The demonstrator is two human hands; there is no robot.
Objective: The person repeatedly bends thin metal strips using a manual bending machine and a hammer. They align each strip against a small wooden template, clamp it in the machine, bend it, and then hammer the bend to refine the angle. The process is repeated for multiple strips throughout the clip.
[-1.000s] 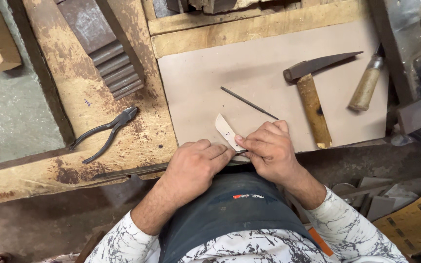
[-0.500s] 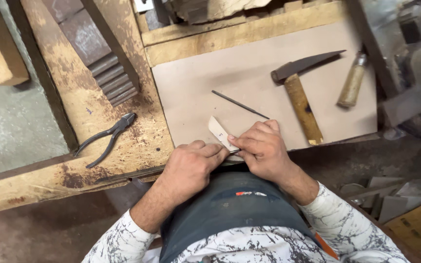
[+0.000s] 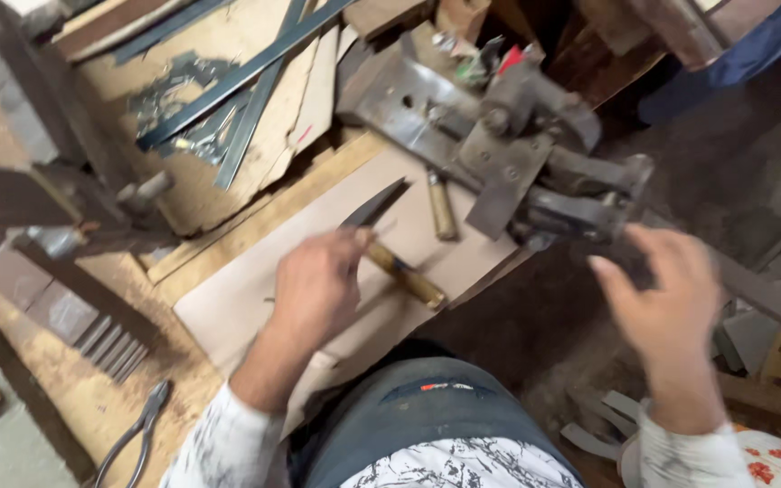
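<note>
The left hand [image 3: 318,287] hides the hammer [image 3: 390,239] middle (the right hand [image 3: 666,303] is motion-blurred).

Pliers [image 3: 133,441] lie at the counter's [image 3: 65,402] near-left edge, on worn wood. Stacked grey metal strips [image 3: 92,336] sit further in. Dark steel bars [image 3: 246,81] lean across a board at upper left. A wooden-handled chisel [image 3: 441,206] lies on the beige board [image 3: 228,307].
</note>
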